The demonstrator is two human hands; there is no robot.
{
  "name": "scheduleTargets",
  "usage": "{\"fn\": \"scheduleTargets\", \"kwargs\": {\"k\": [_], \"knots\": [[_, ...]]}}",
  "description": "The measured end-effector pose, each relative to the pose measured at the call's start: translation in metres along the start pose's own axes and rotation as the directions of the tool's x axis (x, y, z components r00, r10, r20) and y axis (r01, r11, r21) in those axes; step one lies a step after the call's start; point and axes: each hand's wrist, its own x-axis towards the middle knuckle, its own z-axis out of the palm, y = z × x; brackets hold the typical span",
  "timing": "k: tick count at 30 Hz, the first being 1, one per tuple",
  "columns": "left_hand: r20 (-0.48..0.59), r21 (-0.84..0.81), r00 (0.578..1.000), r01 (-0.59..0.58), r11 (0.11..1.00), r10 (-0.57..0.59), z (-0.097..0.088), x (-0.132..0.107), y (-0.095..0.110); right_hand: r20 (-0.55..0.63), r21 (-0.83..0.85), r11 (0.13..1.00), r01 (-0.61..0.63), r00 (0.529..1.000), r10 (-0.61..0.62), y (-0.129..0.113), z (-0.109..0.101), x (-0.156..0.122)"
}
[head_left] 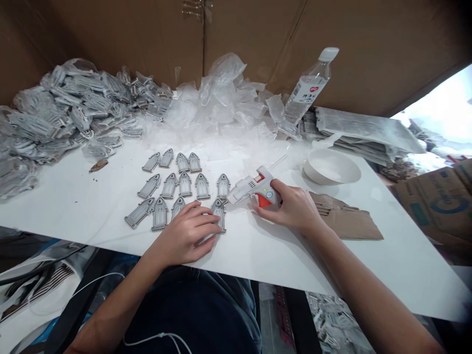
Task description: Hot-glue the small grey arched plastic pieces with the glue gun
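My right hand (297, 209) grips a white hot glue gun (271, 189) with an orange trigger. Its nozzle points left, close to the top of a small grey arched window-shaped piece (223, 184) and the one below it. A glue stick pokes out of the gun's back. My left hand (191, 233) lies palm down with fingers stretched over the lower row, covering part of it. One arched piece (219, 216) shows at its fingertips. Several more grey pieces (169, 186) lie in rough rows to the left and behind.
A heap of bagged grey pieces (77, 108) fills the back left. Crumpled clear plastic bags (221, 103) lie behind the rows. A water bottle (308, 88), a white pan-shaped bowl (330, 169) and torn brown cardboard (354, 223) are at right. A cardboard wall (243, 34) stands behind.
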Motion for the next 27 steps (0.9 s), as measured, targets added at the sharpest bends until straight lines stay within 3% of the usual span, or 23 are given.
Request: {"fn": "scheduleTargets", "kwargs": {"k": [27], "knots": [[0.018,0.003,1.0,0.013,1.0,-0.013,0.0002,0.0004,0.0011,-0.081,-0.071,0.997,0.041,0.996,-0.047,-0.0015,-0.0026,-0.0015]]}}
